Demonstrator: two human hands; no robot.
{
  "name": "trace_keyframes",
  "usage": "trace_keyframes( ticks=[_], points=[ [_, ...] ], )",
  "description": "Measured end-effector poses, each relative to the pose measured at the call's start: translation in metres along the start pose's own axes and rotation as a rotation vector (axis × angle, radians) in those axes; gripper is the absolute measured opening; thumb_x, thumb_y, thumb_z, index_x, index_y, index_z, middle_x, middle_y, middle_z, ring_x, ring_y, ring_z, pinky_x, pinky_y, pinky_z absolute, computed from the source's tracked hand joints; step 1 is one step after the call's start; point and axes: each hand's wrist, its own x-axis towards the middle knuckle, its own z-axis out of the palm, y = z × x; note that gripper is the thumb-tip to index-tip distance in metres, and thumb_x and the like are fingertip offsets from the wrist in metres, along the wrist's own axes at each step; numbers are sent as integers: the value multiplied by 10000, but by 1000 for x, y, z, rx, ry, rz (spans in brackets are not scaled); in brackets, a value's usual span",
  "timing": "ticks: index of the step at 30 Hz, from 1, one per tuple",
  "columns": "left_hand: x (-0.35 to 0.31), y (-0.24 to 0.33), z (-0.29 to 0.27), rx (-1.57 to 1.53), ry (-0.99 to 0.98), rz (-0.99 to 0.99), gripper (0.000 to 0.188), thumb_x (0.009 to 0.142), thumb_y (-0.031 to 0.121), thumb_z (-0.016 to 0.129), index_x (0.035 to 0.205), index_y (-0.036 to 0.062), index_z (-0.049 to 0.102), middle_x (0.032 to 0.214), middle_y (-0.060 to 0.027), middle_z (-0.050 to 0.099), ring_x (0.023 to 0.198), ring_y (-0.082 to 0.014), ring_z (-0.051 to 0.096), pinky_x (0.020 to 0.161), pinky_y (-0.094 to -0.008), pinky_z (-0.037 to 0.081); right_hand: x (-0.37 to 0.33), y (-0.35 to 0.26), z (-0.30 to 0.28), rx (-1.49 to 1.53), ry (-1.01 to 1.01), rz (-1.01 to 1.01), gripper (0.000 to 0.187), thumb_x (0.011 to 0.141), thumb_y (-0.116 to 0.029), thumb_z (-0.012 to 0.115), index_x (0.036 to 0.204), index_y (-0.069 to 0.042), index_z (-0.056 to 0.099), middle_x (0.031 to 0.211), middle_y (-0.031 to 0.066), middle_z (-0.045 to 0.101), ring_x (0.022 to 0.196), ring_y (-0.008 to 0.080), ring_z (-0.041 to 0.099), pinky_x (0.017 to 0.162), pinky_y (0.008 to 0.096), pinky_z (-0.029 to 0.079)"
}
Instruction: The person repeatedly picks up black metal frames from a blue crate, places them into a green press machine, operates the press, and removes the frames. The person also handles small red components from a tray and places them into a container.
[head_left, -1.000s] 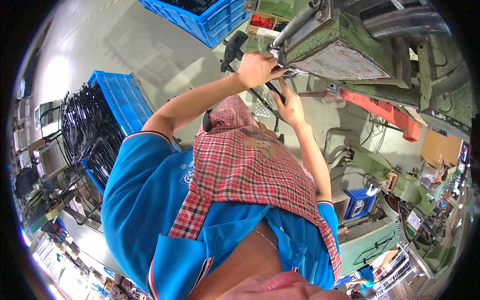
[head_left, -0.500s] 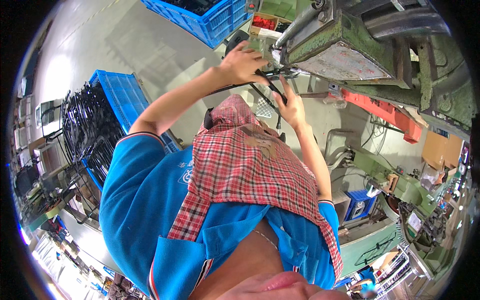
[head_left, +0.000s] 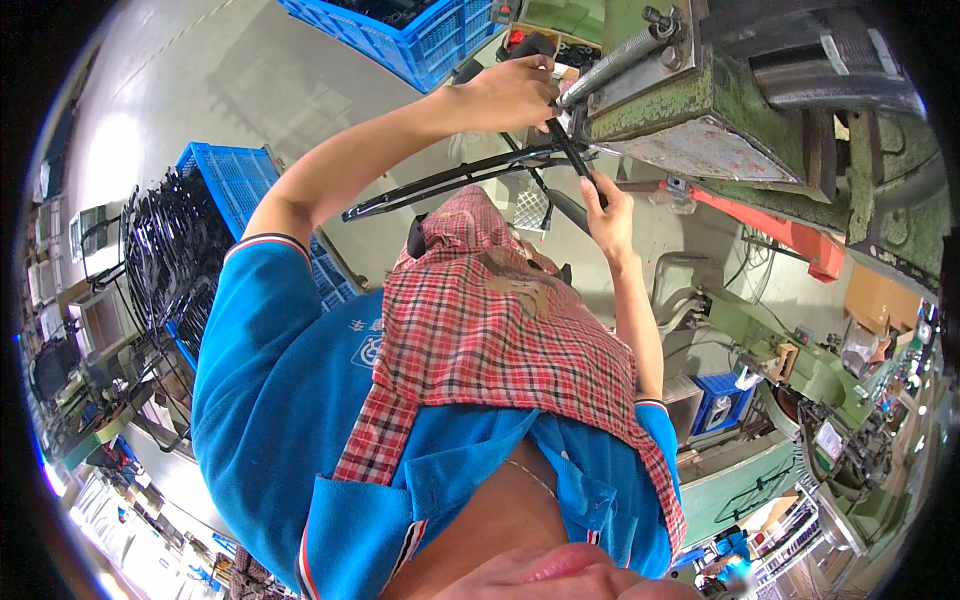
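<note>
A black bar (head_left: 568,148) slants between my hands, with a thick dark end above my left hand. The fingers of my left hand (head_left: 512,95) are wrapped round its upper part, close to the machine's metal rod (head_left: 625,65). Lower down, my right hand (head_left: 610,218) grips the bar's other end, the thumb lying along it. Crossing the bar at its middle, a long narrow black frame piece (head_left: 440,182) points left over the apron's top; whether the two are joined I cannot tell. Another dark strut (head_left: 567,208) runs beneath, partly hidden by my right hand.
A worn green machine (head_left: 690,130) rises at the upper right, with a red beam (head_left: 760,215) below it. Blue crates stand at the top (head_left: 425,45) and at the left (head_left: 235,185); the left one is beside many glossy black parts (head_left: 175,250).
My left hand has moved a little up and right, its spread fingers now closed round the bar. The right hand has shifted right and down. More of the long black piece shows at the left.
</note>
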Motion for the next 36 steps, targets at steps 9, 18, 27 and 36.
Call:
trace_keyframes(
  ticks=[9, 18, 27, 36],
  points=[
    [6, -7, 46, 69, 405, 60, 362, 797, 394, 649, 1026, 119, 699, 941, -89, 674, 1118, -334, 543, 1061, -410, 347, -3, 6, -3, -13, 19, 71, 309, 915, -314, 632, 1083, -60, 684, 655, 147, 606, 555, 205, 553, 574, 341, 450],
    [-6, -9, 70, -258, 327, 40, 328, 848, 360, 629, 1083, 133, 653, 960, -86, 652, 1139, -313, 520, 1065, -444, 341, -2, -26, -15, -376, -70, 76, 273, 913, -361, 602, 1042, -137, 690, 745, 180, 660, 741, 400, 638, 652, 483, 495],
    [-92, 28, 61, -602, 296, -678, 380, 929, 379, 581, 1206, 120, 596, 1135, -163, 580, 987, -371, 600, 822, -461, 492, -14, -19, 4, -385, 55, 8, 230, 925, -316, 593, 1064, -143, 654, 728, 194, 649, 712, 431, 625, 604, 508, 485],
    [-127, 38, 79, -805, -1, -578, 306, 965, 355, 515, 1207, 201, 623, 954, -128, 684, 873, -346, 647, 733, -456, 513, -19, -14, 11, -301, 68, -55, 221, 949, -247, 581, 1069, -79, 661, 689, 210, 603, 594, 404, 574, 525, 433, 440]
  ],
)
